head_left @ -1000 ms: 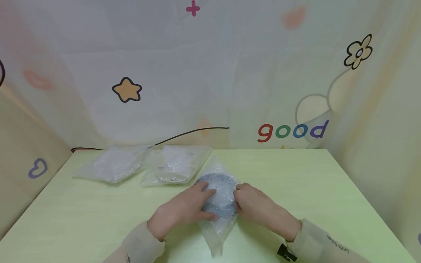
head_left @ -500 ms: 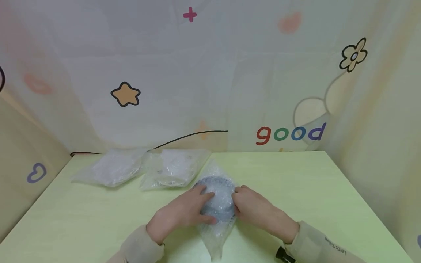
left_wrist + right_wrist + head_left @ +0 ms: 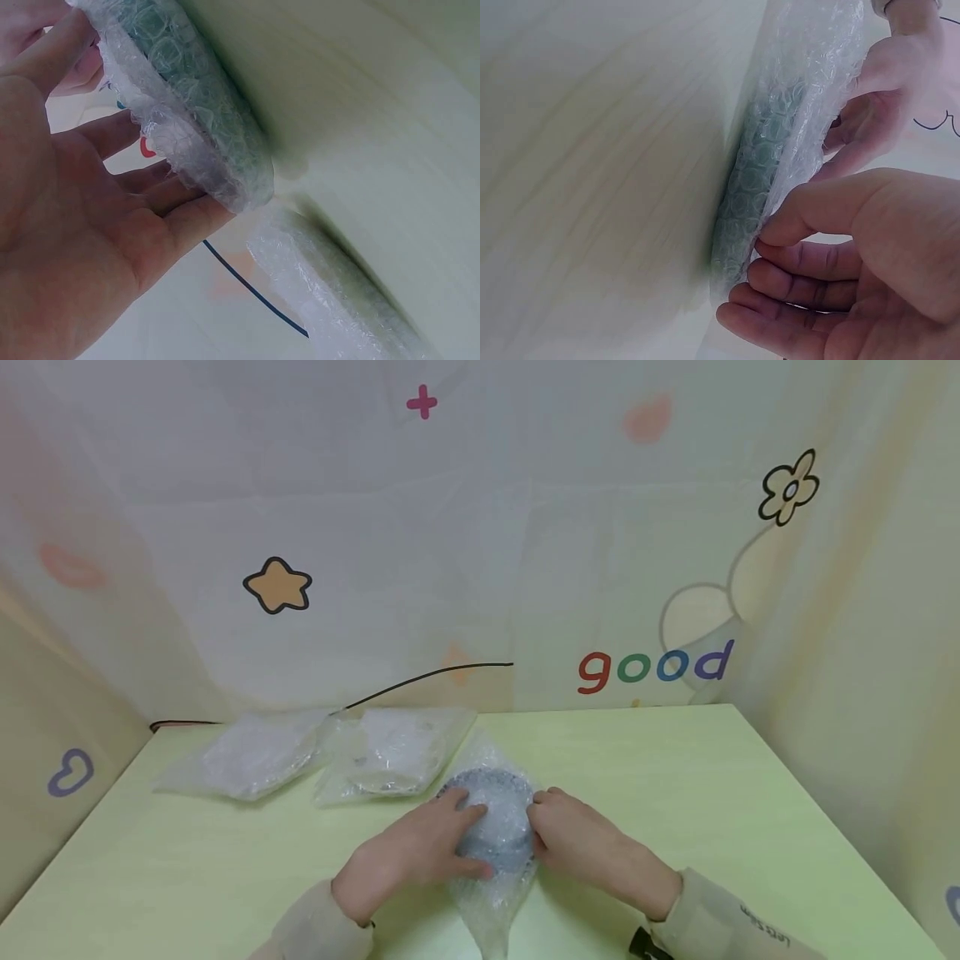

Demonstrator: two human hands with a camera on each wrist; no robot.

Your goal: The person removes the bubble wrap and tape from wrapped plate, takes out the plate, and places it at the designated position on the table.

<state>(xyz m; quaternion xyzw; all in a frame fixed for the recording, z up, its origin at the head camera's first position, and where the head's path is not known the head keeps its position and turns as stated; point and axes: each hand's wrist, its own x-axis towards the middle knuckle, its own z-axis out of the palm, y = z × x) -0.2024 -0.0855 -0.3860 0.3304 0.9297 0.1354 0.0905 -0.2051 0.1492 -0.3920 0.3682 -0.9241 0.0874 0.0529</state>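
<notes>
A round blue-grey item (image 3: pixel 504 839) lies on the table wrapped in bubble wrap (image 3: pixel 483 900), whose tapered ends point toward the back and the front. My left hand (image 3: pixel 427 845) rests on its left side with the fingers spread. Those fingers (image 3: pixel 112 135) look mostly straight against the wrap in the left wrist view. At the right edge of the bundle, my right hand (image 3: pixel 573 831) has its fingers curled in. The right wrist view shows its thumb and forefinger (image 3: pixel 799 214) pinching the edge of the bubble wrap (image 3: pixel 769 150).
Two more flat bundles in clear bubble wrap lie behind to the left, the farther-left bundle (image 3: pixel 255 756) next to the middle bundle (image 3: pixel 397 756). A printed cloth (image 3: pixel 360 552) hangs behind the pale green table (image 3: pixel 675 777). Something small and black (image 3: pixel 647 945) shows by the right sleeve.
The head view has shifted slightly, so the backdrop and bundles sit lower and a little left. Both hands keep their places on the wrapped item.
</notes>
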